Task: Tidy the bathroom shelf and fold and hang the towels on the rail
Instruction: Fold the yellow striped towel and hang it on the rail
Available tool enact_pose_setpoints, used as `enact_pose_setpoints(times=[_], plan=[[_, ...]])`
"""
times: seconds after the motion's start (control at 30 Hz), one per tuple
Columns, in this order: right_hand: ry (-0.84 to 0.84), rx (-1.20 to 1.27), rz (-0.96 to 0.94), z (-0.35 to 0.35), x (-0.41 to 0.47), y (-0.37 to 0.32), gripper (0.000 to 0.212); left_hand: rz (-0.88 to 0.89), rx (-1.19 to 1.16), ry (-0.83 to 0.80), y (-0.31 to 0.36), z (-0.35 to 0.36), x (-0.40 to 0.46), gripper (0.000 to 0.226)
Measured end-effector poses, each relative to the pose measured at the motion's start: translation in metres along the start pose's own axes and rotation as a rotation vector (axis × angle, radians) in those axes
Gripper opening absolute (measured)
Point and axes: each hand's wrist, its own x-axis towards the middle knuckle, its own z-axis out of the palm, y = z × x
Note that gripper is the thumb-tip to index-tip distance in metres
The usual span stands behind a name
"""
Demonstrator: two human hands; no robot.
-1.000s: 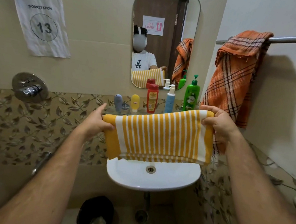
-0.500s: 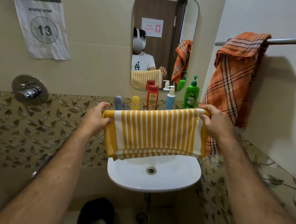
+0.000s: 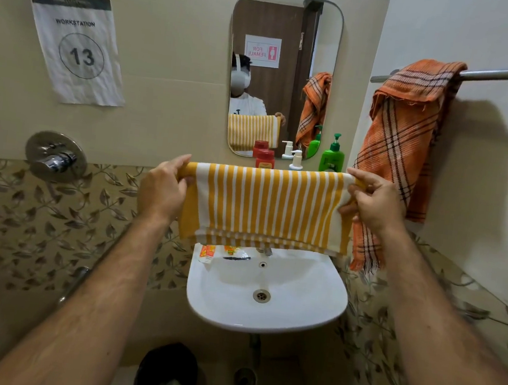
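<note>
Striped towel (image 3: 265, 207), yellow and white, is now hanging higher than half a second ago, folded and stretched flat above the white sink (image 3: 265, 315), its top edge covering all but the caps of the red bottle (image 3: 265, 158), the white pump bottle (image 3: 296, 160) and the green pump bottle (image 3: 332, 156), which earlier were showing more of their bodies. The left hand (image 3: 162, 189) is pinching the upper left corner with curled fingers, and the right hand (image 3: 370, 204) is gripping the upper right corner likewise. Orange sachets (image 3: 209, 252) on the sink's back rim are showing below the hem, hidden before. The orange plaid towel (image 3: 404, 139) is draping bunched over the rail (image 3: 506, 74), as earlier.
</note>
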Motion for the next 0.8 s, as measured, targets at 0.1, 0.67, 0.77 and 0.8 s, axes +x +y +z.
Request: enact_pose_setpoints(times=[0.1,0.67,0.77,0.8], plan=[[0.013,0.141,0.025,0.002,0.001,-0.002,0.033,-0.007,-0.045,0.037,0.002,0.001,-0.001,0.042],[0.098,-0.215,-0.038,0.010,-0.003,-0.006,0.015,-0.083,-0.343,0.007,-0.027,0.007,-0.006,0.035],[-0.036,0.204,0.071,0.010,-0.009,-0.019,0.023,-0.151,-0.424,-0.044,-0.039,0.010,-0.011,0.033],[-0.053,0.257,0.055,0.009,-0.009,-0.023,0.023,-0.191,-0.459,-0.074,-0.042,0.011,-0.013,0.033]])
